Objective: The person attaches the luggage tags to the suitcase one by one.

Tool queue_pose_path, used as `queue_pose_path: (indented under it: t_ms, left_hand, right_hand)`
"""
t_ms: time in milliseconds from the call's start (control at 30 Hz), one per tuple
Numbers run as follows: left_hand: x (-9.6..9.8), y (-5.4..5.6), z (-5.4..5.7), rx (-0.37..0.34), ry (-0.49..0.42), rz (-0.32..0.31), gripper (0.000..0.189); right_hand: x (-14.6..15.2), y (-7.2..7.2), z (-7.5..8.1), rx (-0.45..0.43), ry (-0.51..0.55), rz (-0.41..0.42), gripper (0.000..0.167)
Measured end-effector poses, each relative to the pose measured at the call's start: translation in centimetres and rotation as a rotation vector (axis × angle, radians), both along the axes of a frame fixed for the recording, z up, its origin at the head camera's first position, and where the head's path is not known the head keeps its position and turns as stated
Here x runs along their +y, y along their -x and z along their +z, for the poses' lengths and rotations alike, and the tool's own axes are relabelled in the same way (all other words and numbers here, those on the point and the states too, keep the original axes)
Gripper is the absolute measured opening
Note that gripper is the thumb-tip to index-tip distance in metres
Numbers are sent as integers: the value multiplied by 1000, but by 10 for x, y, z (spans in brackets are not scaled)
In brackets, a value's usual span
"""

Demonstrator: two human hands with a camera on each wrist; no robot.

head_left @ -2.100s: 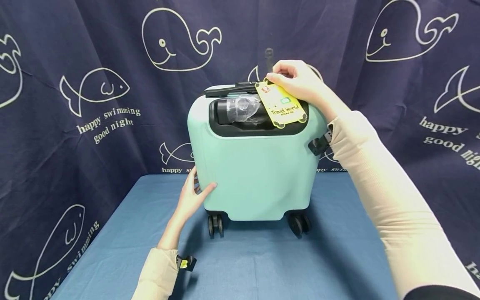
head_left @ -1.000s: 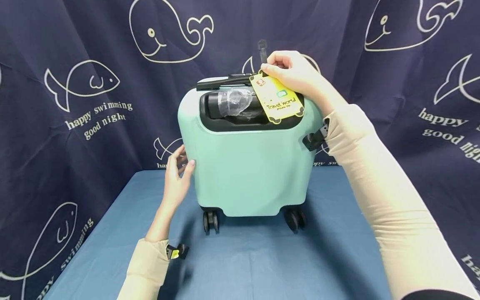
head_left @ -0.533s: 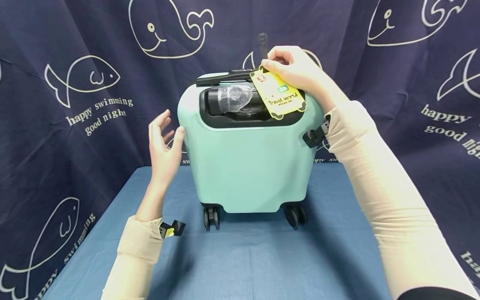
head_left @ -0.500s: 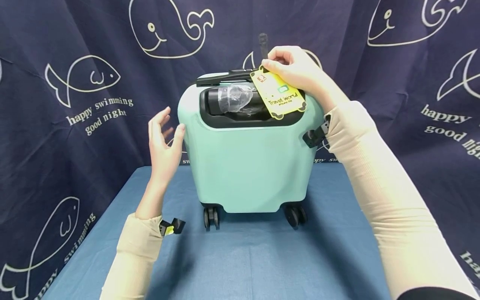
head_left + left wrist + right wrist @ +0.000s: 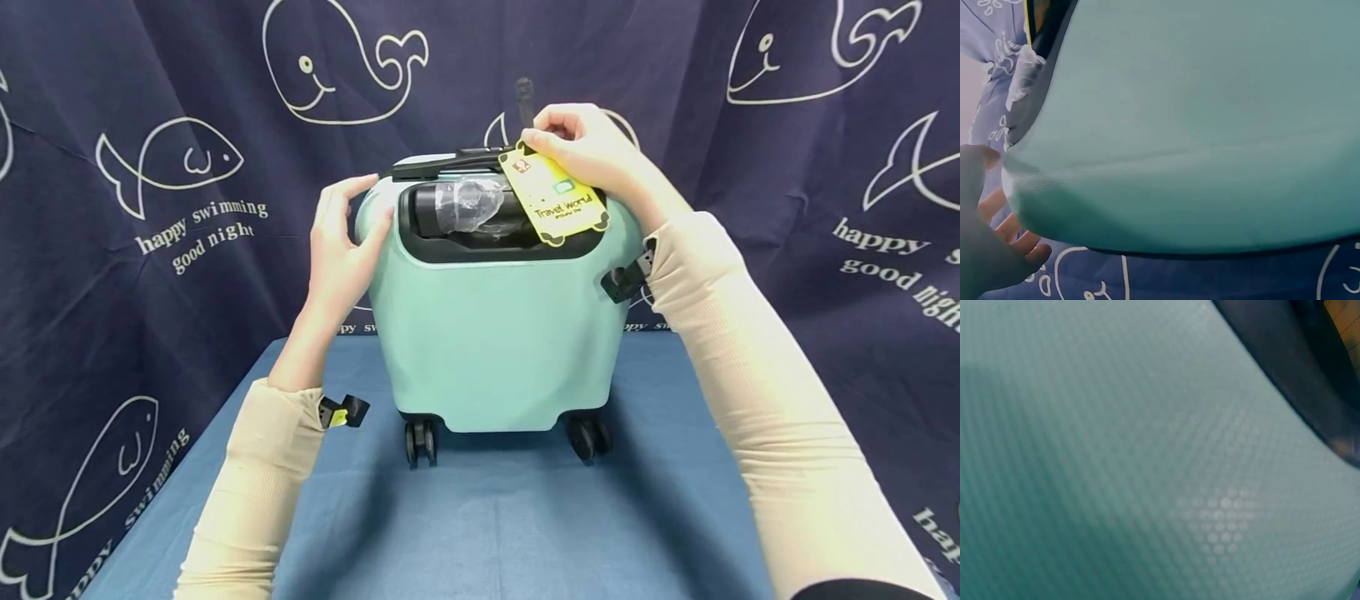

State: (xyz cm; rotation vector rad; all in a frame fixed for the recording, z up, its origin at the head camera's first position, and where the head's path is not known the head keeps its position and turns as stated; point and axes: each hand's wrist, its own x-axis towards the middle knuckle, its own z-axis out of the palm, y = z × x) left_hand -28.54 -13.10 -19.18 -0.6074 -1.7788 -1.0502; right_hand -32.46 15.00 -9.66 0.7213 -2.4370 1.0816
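Suitcase (image 5: pixel 495 342) (mint-green); upright on cloth (image 5: pixel 487 517)

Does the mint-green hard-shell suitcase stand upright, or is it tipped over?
Upright. The mint-green hard-shell suitcase has its visible black wheels below, on the blue cloth, and its long black handle at the top.

Place: a small curtained recording spot, as I read it; whether a home, office or studio lies around it, I can't tell.
Curtain (image 5: pixel 622 50): dark blue, hanging in folds behind the table (image 5: pixel 480 525) and down both sides of my head view.
Whales (image 5: pixel 330 67): pale outlines printed on it, with fish (image 5: pixel 187 156) among them, like something for a bedroom.
Lettering (image 5: pixel 202 225): "happy swimming good night", repeated.
Table: draped in plain blue, its far edge meeting the curtain in my view.
Wrist cameras (image 5: pixel 626 282): small black units, one per arm, which suggest filming.
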Motion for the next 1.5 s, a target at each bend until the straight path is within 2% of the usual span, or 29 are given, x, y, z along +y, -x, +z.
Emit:
queue_pose_path:
  t_ms: [67, 267, 433, 733, 867, 1167, 1233, 1400, 1500]
  left_hand:
    - [5, 2, 8, 1, 31, -3, 33]
    - [20, 4, 37, -139, 147, 20, 33]
    - [29, 8, 52, -220, 252, 50, 33]
    - [42, 24, 69, -315, 339, 59, 31]
    - [48, 28, 75, -381, 396, 52, 33]
    - [60, 36, 90, -526, 508, -8, 36]
    - [62, 38, 94, -541, 552, -5, 36]
    - [67, 44, 101, -519, 669, 4, 34]
    - [69, 45, 103, -516, 703, 4, 33]
  right_hand:
    - [1, 0, 0, 6, -14, -11, 15]
    - [2, -1, 1, 17, -28, -31, 16]
    - [-1, 1, 0, 2, -7, -11, 15]
    - [-3, 1, -1, -10, 0, -10, 15]
    - [-3, 1, -1, 3, -16, -14, 15]
    - [-4, 0, 0, 14, -40, -22, 19]
    - [-5, 0, 0, 11, -38, -21, 19]
    - [-5, -1, 0, 7, -42, -29, 18]
    - [-4, -2, 1, 16, -55, -38, 19]
